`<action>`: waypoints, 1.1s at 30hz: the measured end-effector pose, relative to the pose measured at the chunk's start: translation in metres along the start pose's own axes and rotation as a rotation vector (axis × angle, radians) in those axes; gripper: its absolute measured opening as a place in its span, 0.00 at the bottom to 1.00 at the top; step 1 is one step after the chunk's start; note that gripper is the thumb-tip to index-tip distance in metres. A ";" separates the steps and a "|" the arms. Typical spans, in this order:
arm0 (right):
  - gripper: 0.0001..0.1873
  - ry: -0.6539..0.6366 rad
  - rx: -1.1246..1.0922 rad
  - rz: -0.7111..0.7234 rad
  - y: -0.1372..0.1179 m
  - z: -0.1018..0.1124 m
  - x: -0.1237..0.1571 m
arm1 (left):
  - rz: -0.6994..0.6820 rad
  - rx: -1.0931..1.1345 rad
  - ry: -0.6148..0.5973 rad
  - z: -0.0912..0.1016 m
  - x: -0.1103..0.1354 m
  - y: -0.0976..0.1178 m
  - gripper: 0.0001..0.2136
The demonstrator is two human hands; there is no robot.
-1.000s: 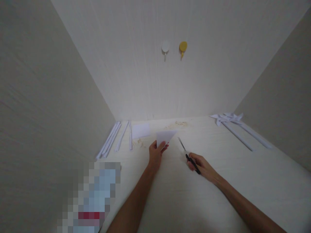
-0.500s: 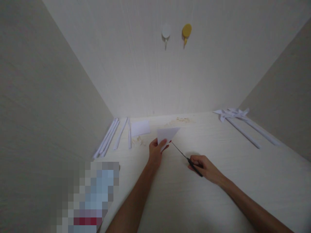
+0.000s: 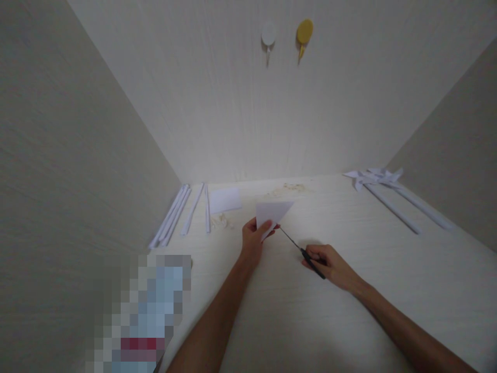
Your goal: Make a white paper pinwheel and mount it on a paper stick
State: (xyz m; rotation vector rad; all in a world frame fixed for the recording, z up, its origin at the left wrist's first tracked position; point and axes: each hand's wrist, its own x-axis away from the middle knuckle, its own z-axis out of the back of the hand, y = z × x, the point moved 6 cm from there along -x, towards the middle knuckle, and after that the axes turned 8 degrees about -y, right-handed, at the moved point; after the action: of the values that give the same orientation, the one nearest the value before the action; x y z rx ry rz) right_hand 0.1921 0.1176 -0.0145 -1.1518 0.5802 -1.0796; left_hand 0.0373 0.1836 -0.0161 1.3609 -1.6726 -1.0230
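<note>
My left hand pinches the lower corner of a white folded paper triangle and holds it just above the pale table. To its right, my right hand is closed round the black handles of a pair of scissors. The thin blades point up and left, and their tips reach the paper's lower edge beside my left fingers.
Several rolled white paper sticks lie at the back left, next to a flat white paper square and some crumbs. White paper pinwheels on long sticks lie at the back right. Two hooks, white and yellow, hang on the back wall.
The scissors swung from pointing up, apart from the paper, until their tips came to the triangle's lower edge. My left hand kept its hold on the paper. The view tilted a little.
</note>
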 end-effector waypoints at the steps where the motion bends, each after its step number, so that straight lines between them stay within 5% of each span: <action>1: 0.21 0.003 0.004 0.006 0.000 0.000 0.000 | 0.001 0.003 -0.002 -0.001 0.000 0.000 0.12; 33: 0.20 -0.037 0.043 -0.033 0.000 -0.001 0.002 | -0.007 -0.021 0.006 -0.001 0.002 0.004 0.09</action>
State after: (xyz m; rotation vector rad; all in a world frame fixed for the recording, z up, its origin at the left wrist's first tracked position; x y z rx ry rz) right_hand 0.1923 0.1160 -0.0147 -1.1446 0.5084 -1.0921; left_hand 0.0357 0.1818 -0.0116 1.3563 -1.6494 -1.0367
